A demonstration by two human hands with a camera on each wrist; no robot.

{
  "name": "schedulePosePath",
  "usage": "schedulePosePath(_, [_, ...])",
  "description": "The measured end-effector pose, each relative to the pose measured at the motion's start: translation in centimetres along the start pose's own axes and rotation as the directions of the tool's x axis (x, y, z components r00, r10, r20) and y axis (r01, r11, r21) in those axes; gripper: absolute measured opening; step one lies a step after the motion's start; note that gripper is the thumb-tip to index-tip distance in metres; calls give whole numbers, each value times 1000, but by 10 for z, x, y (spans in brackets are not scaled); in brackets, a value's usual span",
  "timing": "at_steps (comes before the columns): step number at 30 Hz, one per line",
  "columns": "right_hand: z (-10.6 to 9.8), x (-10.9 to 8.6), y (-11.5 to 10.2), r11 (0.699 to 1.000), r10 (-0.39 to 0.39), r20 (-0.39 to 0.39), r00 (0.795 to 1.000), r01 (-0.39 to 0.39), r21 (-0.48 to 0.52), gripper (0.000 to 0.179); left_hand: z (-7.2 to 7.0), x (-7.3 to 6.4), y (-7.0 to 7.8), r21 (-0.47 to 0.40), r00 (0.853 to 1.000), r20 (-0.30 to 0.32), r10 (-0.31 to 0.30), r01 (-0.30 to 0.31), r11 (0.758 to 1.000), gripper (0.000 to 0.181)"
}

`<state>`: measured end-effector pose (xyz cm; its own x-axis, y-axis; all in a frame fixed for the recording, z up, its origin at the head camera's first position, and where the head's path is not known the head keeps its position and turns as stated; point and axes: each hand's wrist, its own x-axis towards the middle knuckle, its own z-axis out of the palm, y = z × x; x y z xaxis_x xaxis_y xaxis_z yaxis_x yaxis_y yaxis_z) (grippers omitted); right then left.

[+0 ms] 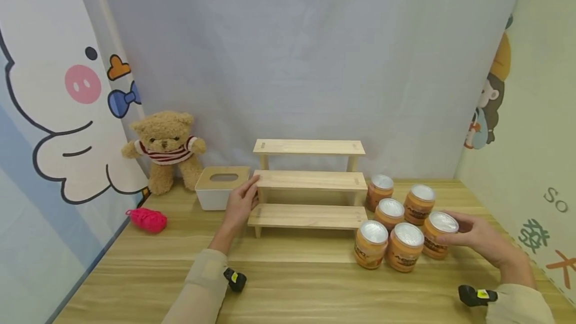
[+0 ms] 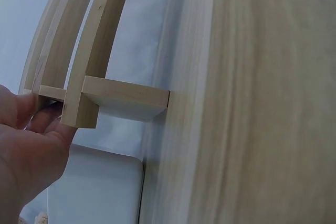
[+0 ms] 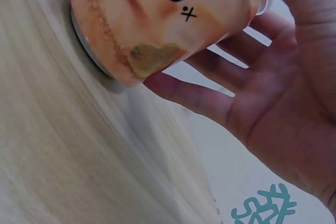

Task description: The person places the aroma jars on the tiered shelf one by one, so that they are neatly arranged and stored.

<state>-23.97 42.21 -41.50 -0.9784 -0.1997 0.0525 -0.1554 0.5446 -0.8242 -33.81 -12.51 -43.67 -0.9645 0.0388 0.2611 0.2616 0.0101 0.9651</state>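
Observation:
A three-tier wooden display stand [image 1: 310,180] stands on the table near the back curtain. My left hand [image 1: 240,203] holds its left end at the middle step; in the left wrist view the fingers [image 2: 50,119] curl at the ends of the planks. To the right, my right hand [image 1: 479,238] grips an orange can [image 1: 435,244] with a silver lid, thumb on the near side and fingers around the far side. In the right wrist view this can [image 3: 157,24] stands at the table surface, its lid mostly hidden by the hand.
Several more orange cans [image 1: 405,249] stand grouped between the stand and my right hand. Left of the stand are a white tissue box [image 1: 213,199] with a wooden lid, a teddy bear [image 1: 164,149] and a pink yarn skein [image 1: 148,220]. Printed curtains border both sides.

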Motion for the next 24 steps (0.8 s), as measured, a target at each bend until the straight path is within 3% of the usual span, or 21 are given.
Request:
schedulePosePath(3, [-3, -4, -3, 1000, -25, -35, 999, 25, 8, 67, -1, 0, -1, -14, 1000, 4, -9, 9, 1000, 41])
schedulePosePath(9, [-15, -13, -20, 991, -97, -172, 980, 79, -108, 58, -2, 0, -1, -19, 999, 4, -42, 42, 999, 40])
schedulePosePath(13, [-20, -16, -34, 987, -146, -286, 947, 119, -110, 48, -1, 1, 0, -7, 997, -3, -71, 71, 997, 40])
schedulePosePath(16, [-17, -14, -45, 966, -229, -360, 904, 257, 30, 50, -2, 1, -1, 3, 997, -1, -76, 76, 997, 40])
schedulePosePath(18, [-11, -8, -55, 900, -305, -388, 870, 396, 180, 55, -3, 2, -3, 4, 997, 1, -71, 71, 997, 40])
schedulePosePath(20, [-4, -1, -67, 800, -379, -404, 832, 514, 308, 59, -4, 2, -3, 3, 998, 3, -69, 69, 998, 41])
schedulePosePath(22, [4, 8, -78, 701, -453, -396, 799, 593, 396, 61, -4, 2, -2, -7, 997, 10, -76, 76, 997, 42])
schedulePosePath(24, [12, 15, -88, 638, -483, -397, 781, 624, 451, 61, -4, 2, -2, -9, 997, 15, -79, 79, 997, 43])
